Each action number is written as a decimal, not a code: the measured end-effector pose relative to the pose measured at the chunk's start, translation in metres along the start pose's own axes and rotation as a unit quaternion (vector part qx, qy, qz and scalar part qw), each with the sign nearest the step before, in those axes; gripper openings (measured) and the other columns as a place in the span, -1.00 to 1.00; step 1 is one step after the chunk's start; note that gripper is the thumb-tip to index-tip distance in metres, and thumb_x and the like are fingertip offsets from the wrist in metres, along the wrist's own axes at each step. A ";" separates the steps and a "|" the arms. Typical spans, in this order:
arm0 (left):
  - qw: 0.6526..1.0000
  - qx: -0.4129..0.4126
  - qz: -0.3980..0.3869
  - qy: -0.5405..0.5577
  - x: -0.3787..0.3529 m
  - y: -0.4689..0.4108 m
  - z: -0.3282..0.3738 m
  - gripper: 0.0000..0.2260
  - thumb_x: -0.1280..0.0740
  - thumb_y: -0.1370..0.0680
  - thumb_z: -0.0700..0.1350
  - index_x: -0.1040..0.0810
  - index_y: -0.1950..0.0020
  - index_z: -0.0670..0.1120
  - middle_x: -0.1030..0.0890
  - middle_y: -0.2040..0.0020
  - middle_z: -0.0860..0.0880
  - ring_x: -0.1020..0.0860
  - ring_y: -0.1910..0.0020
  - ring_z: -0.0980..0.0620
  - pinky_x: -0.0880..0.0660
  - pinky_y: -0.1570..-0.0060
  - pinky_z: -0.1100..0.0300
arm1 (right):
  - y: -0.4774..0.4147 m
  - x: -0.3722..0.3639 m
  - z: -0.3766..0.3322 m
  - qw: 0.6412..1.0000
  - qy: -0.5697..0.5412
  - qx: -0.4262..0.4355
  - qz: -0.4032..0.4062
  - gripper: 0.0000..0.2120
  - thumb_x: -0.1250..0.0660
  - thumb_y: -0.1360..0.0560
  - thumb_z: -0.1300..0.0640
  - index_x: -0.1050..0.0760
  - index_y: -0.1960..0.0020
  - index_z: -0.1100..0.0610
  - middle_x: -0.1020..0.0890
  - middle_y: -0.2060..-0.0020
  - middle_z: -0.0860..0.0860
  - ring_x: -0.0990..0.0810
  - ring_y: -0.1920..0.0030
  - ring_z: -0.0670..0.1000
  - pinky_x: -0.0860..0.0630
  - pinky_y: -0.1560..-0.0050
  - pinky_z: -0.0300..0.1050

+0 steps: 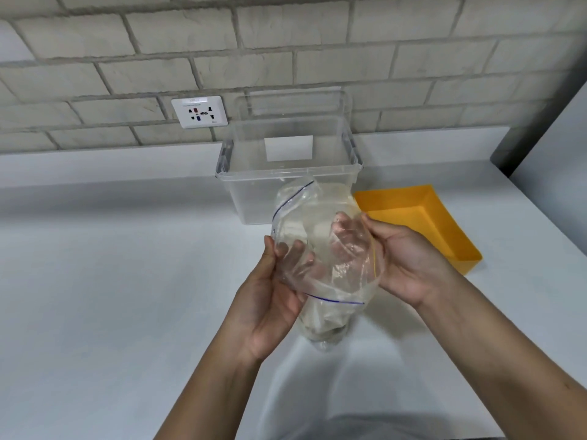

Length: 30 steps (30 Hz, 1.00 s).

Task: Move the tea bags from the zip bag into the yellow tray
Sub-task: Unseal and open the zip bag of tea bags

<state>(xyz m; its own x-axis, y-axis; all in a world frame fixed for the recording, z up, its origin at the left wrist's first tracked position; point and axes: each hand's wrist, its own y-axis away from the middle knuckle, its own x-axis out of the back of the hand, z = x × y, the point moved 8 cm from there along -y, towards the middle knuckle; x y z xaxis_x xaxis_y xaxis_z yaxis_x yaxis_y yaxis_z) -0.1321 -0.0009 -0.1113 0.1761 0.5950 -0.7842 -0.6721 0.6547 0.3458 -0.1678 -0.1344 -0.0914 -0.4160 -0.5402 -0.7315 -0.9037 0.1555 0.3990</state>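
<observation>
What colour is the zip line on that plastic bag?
Blue, plus a yellow bit, on the zip bag; head view.

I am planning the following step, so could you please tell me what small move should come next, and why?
Probably the right hand should release the zip bag and reach inside while the left hand holds it: the pale tea bags lie at its bottom, and the yellow tray looks empty.

Can't pick out single tea bags [319, 322], just a pale smear inside the zip bag [327, 217]. Fingers of the left hand [270, 300] and right hand [409, 262] go hazy behind the plastic. The right hand hides the yellow tray's [444, 223] near-left corner. The socket label [197, 100] is too tiny to read.
</observation>
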 end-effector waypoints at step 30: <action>0.776 -0.159 0.139 -0.594 0.023 -0.026 0.042 -0.55 -0.08 -0.69 0.14 -0.49 0.21 -0.14 -0.53 0.32 0.00 -0.48 0.28 -0.03 -0.38 0.20 0.13 | -0.034 0.040 -0.005 0.974 0.190 -0.012 0.123 -0.86 -0.33 -0.56 0.04 -0.48 0.11 0.11 -0.35 0.53 -0.08 -0.17 0.61 -0.12 -0.11 0.64 -0.32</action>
<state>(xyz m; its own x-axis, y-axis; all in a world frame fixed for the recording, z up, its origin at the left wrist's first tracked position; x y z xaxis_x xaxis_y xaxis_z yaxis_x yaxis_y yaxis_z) -0.0807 0.0158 -0.1170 0.4049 0.8257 0.3928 -0.9130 0.3886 0.1241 -0.1536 -0.1657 -0.1314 -0.5479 -0.7573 -0.3554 -0.7763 0.3020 0.5533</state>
